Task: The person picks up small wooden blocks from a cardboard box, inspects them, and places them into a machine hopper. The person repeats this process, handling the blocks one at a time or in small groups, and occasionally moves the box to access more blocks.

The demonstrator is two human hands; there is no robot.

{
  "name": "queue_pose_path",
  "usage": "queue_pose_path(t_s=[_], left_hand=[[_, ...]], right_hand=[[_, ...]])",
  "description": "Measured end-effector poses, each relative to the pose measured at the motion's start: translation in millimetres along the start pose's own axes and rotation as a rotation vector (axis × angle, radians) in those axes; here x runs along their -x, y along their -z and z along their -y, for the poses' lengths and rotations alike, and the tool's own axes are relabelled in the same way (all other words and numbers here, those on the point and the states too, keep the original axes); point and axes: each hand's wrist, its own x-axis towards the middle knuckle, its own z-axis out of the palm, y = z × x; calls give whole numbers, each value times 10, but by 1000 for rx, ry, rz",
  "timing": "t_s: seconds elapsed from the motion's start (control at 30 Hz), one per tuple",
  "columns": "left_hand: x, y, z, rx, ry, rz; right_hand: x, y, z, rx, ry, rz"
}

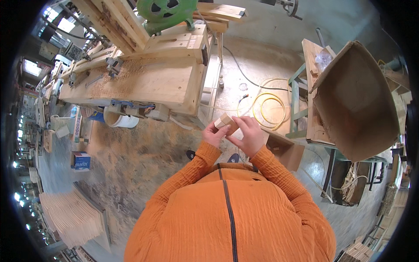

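A small wooden block [225, 119] is held up in front of my chest. One face is pale, and the side toward my right hand is browner; I cannot tell whether that is a second piece. My left hand [212, 134] grips the block from the left, its thumb across the near side. From the right, my right hand [249, 136] closes on the same block with thumb and fingertips. Part of the block is hidden behind my fingers. Both arms are in orange sleeves.
A wooden workbench [174, 83] with shavings, clamps and a green machine [168, 13] stands ahead left. To the right, a large cardboard box [358, 100] rests on a stand, with another open box [286, 150] below. A yellow hose [273, 99] coils on the floor.
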Motion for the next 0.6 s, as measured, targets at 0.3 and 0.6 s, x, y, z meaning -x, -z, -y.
queue_pose_path(t_s=[0.3,0.6], left_hand=[[119,143,176,510,338,64],[178,311,-97,539,561,423]], right_hand=[[-11,-128,-18,-91,-27,110],[-120,120,1,-125,192,273]])
